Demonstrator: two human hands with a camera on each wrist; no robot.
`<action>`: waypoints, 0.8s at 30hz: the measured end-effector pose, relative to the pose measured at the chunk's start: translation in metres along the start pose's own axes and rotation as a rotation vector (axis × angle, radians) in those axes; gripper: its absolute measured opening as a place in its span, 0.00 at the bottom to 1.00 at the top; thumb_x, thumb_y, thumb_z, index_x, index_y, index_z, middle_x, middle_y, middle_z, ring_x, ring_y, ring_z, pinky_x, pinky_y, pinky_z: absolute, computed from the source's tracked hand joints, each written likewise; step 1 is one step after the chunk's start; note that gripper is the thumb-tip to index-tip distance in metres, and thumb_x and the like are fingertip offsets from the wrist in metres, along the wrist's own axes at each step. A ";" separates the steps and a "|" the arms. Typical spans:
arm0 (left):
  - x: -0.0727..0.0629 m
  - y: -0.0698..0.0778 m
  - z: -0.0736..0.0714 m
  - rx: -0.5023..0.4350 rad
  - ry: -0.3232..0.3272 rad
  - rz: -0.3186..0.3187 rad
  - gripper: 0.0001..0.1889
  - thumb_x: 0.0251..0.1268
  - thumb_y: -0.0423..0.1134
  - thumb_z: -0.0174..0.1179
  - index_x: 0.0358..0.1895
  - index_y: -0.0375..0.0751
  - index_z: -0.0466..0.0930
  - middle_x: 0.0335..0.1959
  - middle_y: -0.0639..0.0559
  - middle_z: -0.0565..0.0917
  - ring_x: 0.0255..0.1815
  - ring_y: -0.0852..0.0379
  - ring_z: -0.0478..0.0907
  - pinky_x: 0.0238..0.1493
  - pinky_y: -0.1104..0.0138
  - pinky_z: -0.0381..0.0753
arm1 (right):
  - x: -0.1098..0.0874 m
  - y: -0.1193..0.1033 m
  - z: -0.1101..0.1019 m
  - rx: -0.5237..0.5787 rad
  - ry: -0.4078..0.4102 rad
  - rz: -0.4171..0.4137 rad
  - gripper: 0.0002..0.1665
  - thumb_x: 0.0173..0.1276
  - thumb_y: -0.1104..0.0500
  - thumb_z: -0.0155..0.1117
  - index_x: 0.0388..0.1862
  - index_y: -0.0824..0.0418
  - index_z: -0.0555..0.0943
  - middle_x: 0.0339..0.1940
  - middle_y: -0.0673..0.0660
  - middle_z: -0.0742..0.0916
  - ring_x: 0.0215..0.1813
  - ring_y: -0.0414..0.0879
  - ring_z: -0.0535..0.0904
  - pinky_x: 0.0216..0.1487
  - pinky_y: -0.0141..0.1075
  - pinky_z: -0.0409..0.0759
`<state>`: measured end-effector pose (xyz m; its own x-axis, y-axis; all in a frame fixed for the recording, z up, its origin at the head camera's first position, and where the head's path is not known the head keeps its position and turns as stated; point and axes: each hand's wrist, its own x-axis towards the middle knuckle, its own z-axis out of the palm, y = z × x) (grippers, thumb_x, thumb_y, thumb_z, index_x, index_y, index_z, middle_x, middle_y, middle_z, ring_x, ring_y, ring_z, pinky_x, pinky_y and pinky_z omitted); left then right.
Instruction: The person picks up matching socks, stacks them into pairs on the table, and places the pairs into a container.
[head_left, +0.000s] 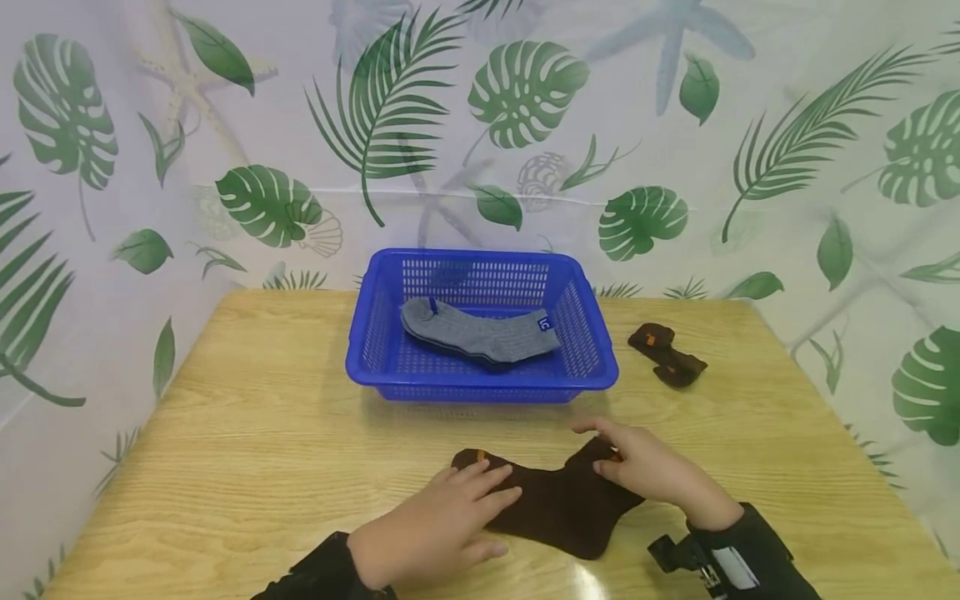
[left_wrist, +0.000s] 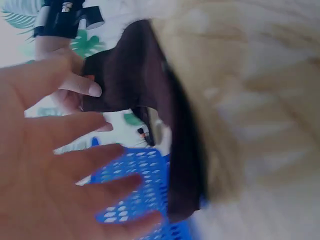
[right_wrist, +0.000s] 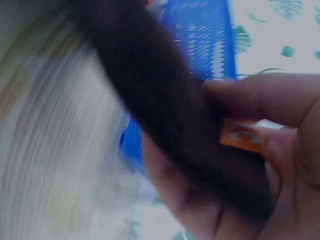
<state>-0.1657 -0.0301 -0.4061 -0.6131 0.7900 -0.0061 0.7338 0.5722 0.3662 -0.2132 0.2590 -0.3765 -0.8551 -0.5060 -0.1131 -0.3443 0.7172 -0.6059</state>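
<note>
A dark brown sock (head_left: 551, 500) is laid out in front of me, toe to the left and cuff to the right. My right hand (head_left: 648, 467) grips its cuff; in the right wrist view the thumb and fingers (right_wrist: 260, 95) hold the cuff beside an orange label (right_wrist: 244, 136). Over the toe end, my left hand (head_left: 442, 517) has its fingers extended, overlapping the sock in the head view. The left wrist view shows that hand (left_wrist: 75, 165) with straight, spread fingers and nothing in its palm, beside the sock (left_wrist: 135, 75).
Behind the sock stands a blue plastic basket (head_left: 480, 393) with grey socks (head_left: 487, 333) and something darker beneath them. Another brown sock (head_left: 667, 354) lies crumpled to its right on the wooden table (head_left: 262, 433). A leaf-patterned cloth (head_left: 480, 175) hangs at the back and sides.
</note>
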 end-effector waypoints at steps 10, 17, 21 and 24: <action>0.005 -0.010 0.006 0.066 -0.234 -0.188 0.27 0.63 0.61 0.59 0.65 0.61 0.74 0.72 0.51 0.66 0.73 0.43 0.59 0.64 0.34 0.58 | -0.001 -0.008 0.015 -0.398 -0.028 0.146 0.27 0.62 0.58 0.70 0.56 0.70 0.77 0.57 0.70 0.79 0.55 0.64 0.78 0.53 0.54 0.78; -0.002 -0.027 -0.009 0.142 -0.082 -0.477 0.29 0.60 0.62 0.61 0.54 0.42 0.82 0.64 0.38 0.74 0.68 0.34 0.64 0.64 0.33 0.56 | 0.008 -0.025 0.039 -0.362 -0.285 0.067 0.33 0.59 0.51 0.72 0.63 0.60 0.77 0.67 0.71 0.72 0.68 0.67 0.66 0.63 0.56 0.70; 0.004 -0.029 -0.004 0.170 -0.039 -0.467 0.34 0.60 0.62 0.61 0.63 0.42 0.75 0.66 0.33 0.70 0.68 0.32 0.63 0.66 0.39 0.60 | 0.018 -0.038 0.053 -0.382 -0.327 0.084 0.40 0.58 0.51 0.73 0.70 0.44 0.71 0.72 0.73 0.65 0.71 0.71 0.59 0.57 0.55 0.75; 0.005 -0.028 -0.002 0.089 -0.149 -0.409 0.36 0.58 0.61 0.63 0.70 0.56 0.69 0.71 0.34 0.63 0.71 0.32 0.59 0.62 0.38 0.65 | 0.023 -0.044 0.061 -0.408 -0.363 0.121 0.45 0.56 0.51 0.73 0.72 0.38 0.66 0.73 0.73 0.61 0.72 0.72 0.56 0.52 0.53 0.79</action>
<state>-0.1899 -0.0432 -0.4147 -0.8144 0.5138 -0.2698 0.4659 0.8560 0.2239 -0.1948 0.1868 -0.4005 -0.7342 -0.4893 -0.4707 -0.4356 0.8712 -0.2263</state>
